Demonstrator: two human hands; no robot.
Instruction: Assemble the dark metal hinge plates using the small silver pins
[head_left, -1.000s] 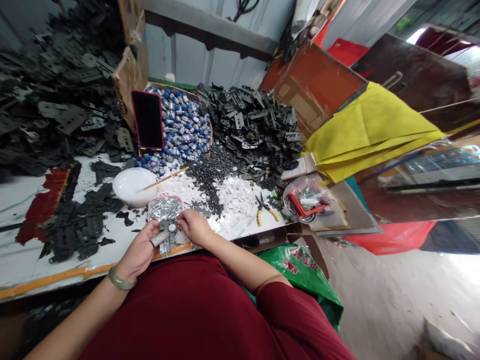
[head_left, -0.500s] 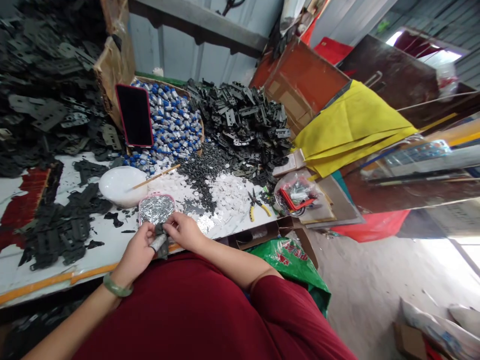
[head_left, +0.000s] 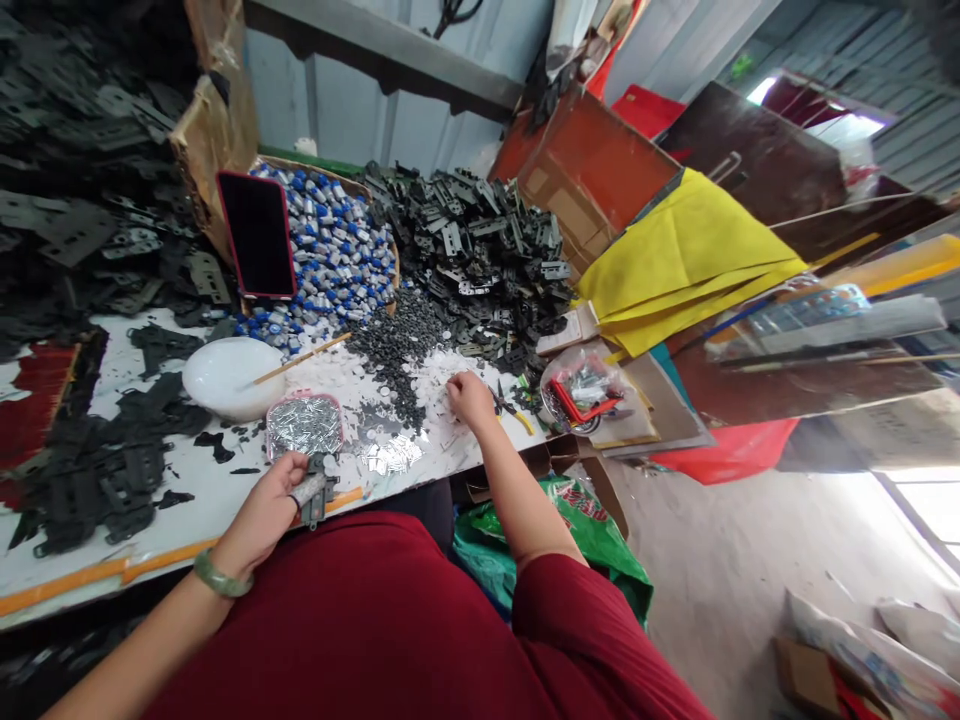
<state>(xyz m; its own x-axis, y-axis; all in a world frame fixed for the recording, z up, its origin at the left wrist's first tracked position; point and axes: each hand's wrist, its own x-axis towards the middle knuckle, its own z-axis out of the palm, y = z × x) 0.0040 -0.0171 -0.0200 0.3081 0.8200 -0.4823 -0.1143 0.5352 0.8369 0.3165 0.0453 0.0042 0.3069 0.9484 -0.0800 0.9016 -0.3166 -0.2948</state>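
Observation:
My left hand [head_left: 274, 500] is closed around a dark grey plastic part [head_left: 321, 498] at the table's front edge, with a wrapped finger showing beside it. My right hand [head_left: 471, 398] reaches into a spread of small white plastic pieces [head_left: 435, 385], its fingers pinched together; whatever is between them is too small to make out. A pink-rimmed tub of small metal pins [head_left: 304, 425] stands just beyond my left hand. Between my hands lies a patch of thin shiny metal strips [head_left: 394, 453]. Small black pieces [head_left: 401, 345] are heaped behind the white ones.
A white bowl [head_left: 225, 385] with a wooden stick [head_left: 307, 357] stands left of the tub. Blue-and-silver motors [head_left: 341, 240] fill a box behind a propped phone [head_left: 257, 235]. Dark plastic parts [head_left: 480, 240] pile up at the back. Yellow-handled pliers [head_left: 517, 412] lie right of my right hand.
My right hand has left the dark grey part and moved right to the white pieces. My left hand keeps hold of the part, which is now more exposed. The view has shifted slightly.

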